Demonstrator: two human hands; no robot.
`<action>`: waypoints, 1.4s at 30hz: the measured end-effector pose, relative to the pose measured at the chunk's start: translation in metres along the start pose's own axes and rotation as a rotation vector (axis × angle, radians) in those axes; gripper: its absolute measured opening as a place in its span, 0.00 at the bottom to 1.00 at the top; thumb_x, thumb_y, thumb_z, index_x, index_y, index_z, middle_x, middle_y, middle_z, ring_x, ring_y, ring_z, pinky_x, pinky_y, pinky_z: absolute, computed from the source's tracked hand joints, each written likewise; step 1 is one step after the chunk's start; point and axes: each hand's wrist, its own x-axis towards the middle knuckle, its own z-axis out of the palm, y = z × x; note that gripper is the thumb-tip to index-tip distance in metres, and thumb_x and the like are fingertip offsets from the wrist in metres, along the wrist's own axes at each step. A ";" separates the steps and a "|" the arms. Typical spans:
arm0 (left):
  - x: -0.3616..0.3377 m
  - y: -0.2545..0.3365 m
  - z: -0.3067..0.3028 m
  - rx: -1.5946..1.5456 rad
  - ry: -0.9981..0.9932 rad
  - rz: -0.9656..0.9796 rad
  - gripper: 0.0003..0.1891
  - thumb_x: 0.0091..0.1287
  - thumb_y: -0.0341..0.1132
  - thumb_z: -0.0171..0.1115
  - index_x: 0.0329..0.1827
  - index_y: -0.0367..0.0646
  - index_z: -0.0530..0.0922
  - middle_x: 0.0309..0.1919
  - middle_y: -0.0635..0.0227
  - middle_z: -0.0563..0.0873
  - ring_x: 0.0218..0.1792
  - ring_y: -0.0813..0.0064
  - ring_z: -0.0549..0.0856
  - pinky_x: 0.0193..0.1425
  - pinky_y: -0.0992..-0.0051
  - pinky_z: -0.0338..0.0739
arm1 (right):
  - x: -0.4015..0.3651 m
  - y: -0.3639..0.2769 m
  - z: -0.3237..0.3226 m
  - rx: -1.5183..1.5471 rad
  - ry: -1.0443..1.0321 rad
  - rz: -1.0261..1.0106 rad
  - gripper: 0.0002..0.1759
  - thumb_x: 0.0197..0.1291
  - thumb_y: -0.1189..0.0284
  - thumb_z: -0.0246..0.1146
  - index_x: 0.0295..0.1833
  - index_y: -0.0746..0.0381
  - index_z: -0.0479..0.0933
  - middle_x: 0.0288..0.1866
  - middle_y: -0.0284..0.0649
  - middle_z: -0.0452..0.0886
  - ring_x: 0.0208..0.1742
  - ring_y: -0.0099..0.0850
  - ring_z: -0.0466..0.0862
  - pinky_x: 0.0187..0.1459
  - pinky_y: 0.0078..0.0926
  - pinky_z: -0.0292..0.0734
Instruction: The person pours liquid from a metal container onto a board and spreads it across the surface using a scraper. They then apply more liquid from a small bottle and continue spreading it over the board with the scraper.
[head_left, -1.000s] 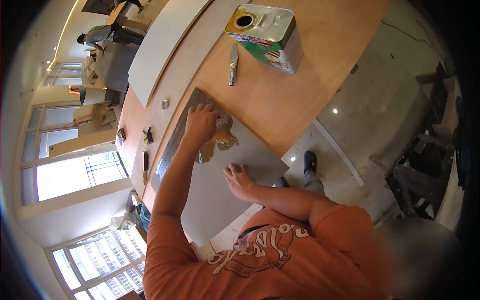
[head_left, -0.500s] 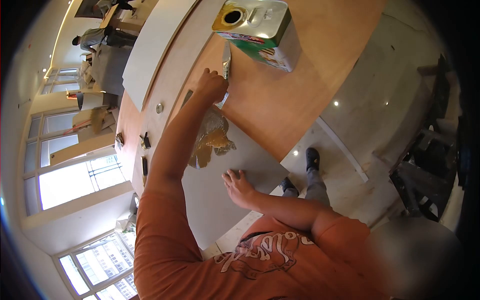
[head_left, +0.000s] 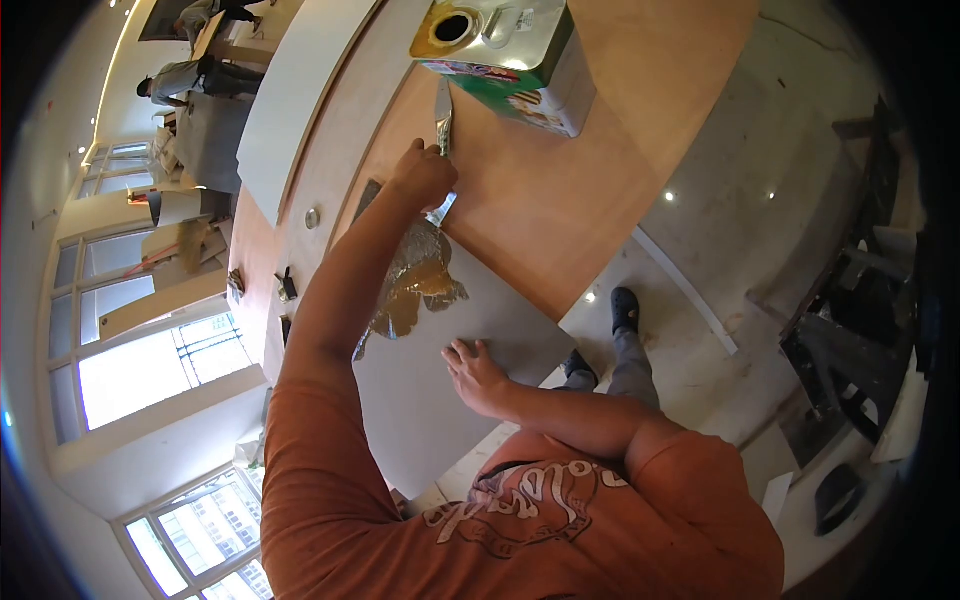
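My left hand [head_left: 424, 178] is closed around a shiny, flat metal strip [head_left: 443, 125], which sticks out on both sides of the fist. Beneath that forearm, a glossy amber puddle, glue-like in look, [head_left: 410, 295] spreads over a grey sheet [head_left: 440, 400]; the forearm hides part of it. Fingers apart, my right hand [head_left: 475, 378] rests flat on the sheet, a short way from the puddle. Beyond my left hand stands a square metal tin [head_left: 520, 60] with a green printed side and a round, amber-stained opening.
The sheet lies on an orange-brown board [head_left: 540, 200]. Pale panels [head_left: 300, 110] lie along the left. A small round object [head_left: 313, 217] and small dark items [head_left: 287, 285] sit beyond my left arm. Another person [head_left: 190, 82] bends over a table in the background. A white strip [head_left: 685, 290] is on the floor.
The view has shifted slightly. My left forearm is a little farther left, and more of the amber puddle shows beside it. My right hand stays in place on the sheet.
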 end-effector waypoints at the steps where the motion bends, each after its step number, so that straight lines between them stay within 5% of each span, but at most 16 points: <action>1: -0.006 -0.002 -0.004 -0.040 0.017 -0.013 0.07 0.55 0.35 0.67 0.36 0.56 0.89 0.39 0.77 0.89 0.51 0.71 0.82 0.55 0.65 0.70 | 0.000 -0.001 0.001 -0.004 0.003 0.000 0.27 0.69 0.62 0.53 0.69 0.63 0.76 0.80 0.48 0.62 0.77 0.50 0.62 0.67 0.60 0.68; 9: -0.088 0.008 0.009 -0.193 0.312 -0.208 0.08 0.55 0.31 0.64 0.37 0.52 0.87 0.38 0.70 0.87 0.50 0.66 0.82 0.56 0.61 0.71 | 0.006 -0.001 0.010 0.000 0.012 0.008 0.28 0.68 0.63 0.53 0.71 0.62 0.73 0.81 0.46 0.61 0.79 0.49 0.62 0.67 0.60 0.68; 16: -0.183 0.113 0.057 -0.433 0.492 -0.440 0.08 0.60 0.32 0.61 0.42 0.48 0.84 0.42 0.64 0.83 0.50 0.60 0.82 0.55 0.60 0.73 | 0.009 0.001 0.010 0.003 -0.014 0.016 0.28 0.70 0.64 0.52 0.73 0.62 0.72 0.82 0.46 0.60 0.81 0.48 0.60 0.69 0.59 0.65; 20: -0.189 0.150 0.072 -0.593 0.608 -0.562 0.11 0.60 0.27 0.59 0.44 0.46 0.84 0.41 0.62 0.83 0.47 0.59 0.82 0.50 0.59 0.74 | 0.010 -0.001 0.020 -0.017 0.033 0.014 0.27 0.70 0.65 0.51 0.71 0.63 0.73 0.81 0.47 0.62 0.80 0.48 0.62 0.69 0.59 0.66; 24: -0.172 0.143 0.078 -0.971 0.604 -0.768 0.13 0.61 0.33 0.62 0.47 0.39 0.83 0.38 0.52 0.87 0.40 0.49 0.86 0.44 0.56 0.78 | 0.004 0.000 0.018 -0.003 0.083 0.005 0.26 0.70 0.65 0.51 0.70 0.63 0.74 0.80 0.47 0.63 0.79 0.49 0.63 0.69 0.59 0.66; 27: -0.155 0.127 0.091 -1.493 0.536 -0.830 0.12 0.63 0.38 0.65 0.38 0.36 0.82 0.24 0.56 0.83 0.23 0.64 0.81 0.29 0.60 0.74 | 0.001 0.001 0.022 0.040 0.111 0.003 0.26 0.70 0.65 0.52 0.69 0.64 0.74 0.79 0.48 0.64 0.79 0.48 0.63 0.70 0.58 0.65; 30: -0.157 0.115 0.110 -1.840 0.260 -0.908 0.11 0.63 0.37 0.67 0.33 0.36 0.81 0.20 0.63 0.79 0.18 0.74 0.76 0.21 0.67 0.68 | -0.002 -0.003 0.025 0.012 0.151 0.045 0.26 0.70 0.66 0.51 0.68 0.66 0.75 0.78 0.48 0.65 0.79 0.49 0.63 0.71 0.57 0.65; 39: -0.202 0.113 0.119 -2.054 0.451 -0.891 0.07 0.65 0.33 0.66 0.36 0.38 0.81 0.22 0.71 0.78 0.17 0.81 0.73 0.17 0.77 0.66 | -0.005 -0.016 0.026 -0.073 0.168 0.117 0.25 0.69 0.66 0.52 0.66 0.67 0.76 0.77 0.50 0.66 0.76 0.50 0.65 0.67 0.60 0.68; 42: -0.206 0.109 0.128 -1.742 0.567 -0.780 0.09 0.66 0.35 0.64 0.41 0.39 0.82 0.24 0.63 0.82 0.22 0.67 0.81 0.26 0.69 0.76 | -0.012 -0.019 0.015 -0.076 0.094 0.125 0.26 0.69 0.66 0.53 0.66 0.70 0.74 0.77 0.51 0.65 0.76 0.51 0.65 0.67 0.61 0.69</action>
